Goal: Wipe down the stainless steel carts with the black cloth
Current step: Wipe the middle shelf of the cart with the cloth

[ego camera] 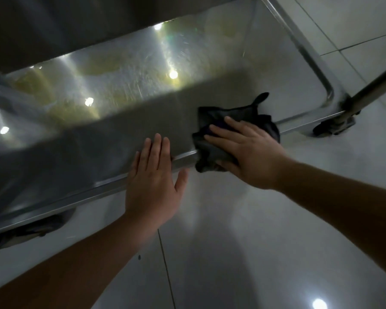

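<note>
Right hand (250, 152) has a flat grip, fingers straight, pressing the black cloth (236, 121) onto the near rim of the cart shelf (143, 121); left hand (153, 175) lies open on that rim beside it. Bunched cloth hanging over the edge could slip off, or the cart could roll on its wheel (330, 128). Shelf steel looks scratched with yellowish smears under reflected lights; glossy floor tiles (232, 253) surround it.

Your right hand (247, 152) hides the middle of the black cloth (212, 150). The cart's lower shelf (143, 90) runs off the left edge, its far part hidden under the upper shelf (76, 25).
</note>
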`<state>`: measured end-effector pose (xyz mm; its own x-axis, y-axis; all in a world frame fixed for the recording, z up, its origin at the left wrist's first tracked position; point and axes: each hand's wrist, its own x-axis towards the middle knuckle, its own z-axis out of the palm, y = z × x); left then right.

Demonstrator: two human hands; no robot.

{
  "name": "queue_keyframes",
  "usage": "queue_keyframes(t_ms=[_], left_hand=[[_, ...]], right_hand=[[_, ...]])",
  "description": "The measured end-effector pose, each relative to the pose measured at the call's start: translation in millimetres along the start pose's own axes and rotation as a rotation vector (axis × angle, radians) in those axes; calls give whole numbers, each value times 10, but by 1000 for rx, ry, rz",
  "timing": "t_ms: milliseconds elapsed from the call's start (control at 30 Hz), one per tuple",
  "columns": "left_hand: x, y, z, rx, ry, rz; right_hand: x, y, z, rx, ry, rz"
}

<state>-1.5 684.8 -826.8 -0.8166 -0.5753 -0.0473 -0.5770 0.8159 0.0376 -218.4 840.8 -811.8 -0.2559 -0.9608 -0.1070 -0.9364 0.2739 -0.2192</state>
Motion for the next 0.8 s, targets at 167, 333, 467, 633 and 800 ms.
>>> queue_keyframes(t_ms=[167, 333, 467, 633, 800], left_hand=[[4, -22, 11, -19, 5, -3], [-10, -46, 17, 14, 24, 37], [-4, -86, -1, 66, 5, 75], [1, -68, -5, 49, 15, 58], [-9, -50, 16, 53, 11, 47]], right_hand=[[-123, 227, -71, 0, 2, 115], [-312, 1243, -263, -10, -13, 611], [105, 1467, -311, -5, -39, 771], [695, 1473, -447, 107, 108, 731], [613, 1203, -430, 47, 10, 500]])
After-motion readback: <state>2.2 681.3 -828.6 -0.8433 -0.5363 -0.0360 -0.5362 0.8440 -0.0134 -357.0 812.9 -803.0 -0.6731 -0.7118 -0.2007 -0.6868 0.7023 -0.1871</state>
